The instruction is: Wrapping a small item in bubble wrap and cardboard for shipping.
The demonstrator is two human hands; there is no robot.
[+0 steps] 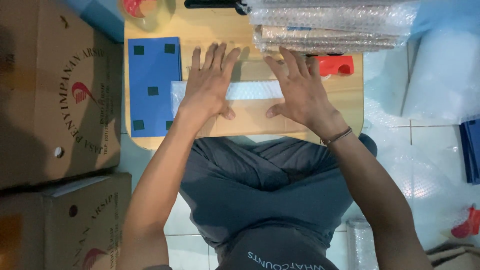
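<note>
We see a flat brown packet (250, 117) lying on a small wooden table (350, 107), with a strip of bubble wrap (252, 90) across its upper edge. Both hands press flat on it, palms down. The left hand (210, 82) has its fingers spread over the strip's left end; the right hand (297, 90) lies just beside it, fingers spread too, thumb on the packet. Neither hand pinches anything. Left of the packet lies a blue sheet (152, 72) with dark squares. Beyond the fingertips a stack of bubble-wrapped parcels (330, 25) crowds the table's far edge, a red tape dispenser (336, 65) beneath it. Cardboard boxes (55, 95) stand at the left.
</note>
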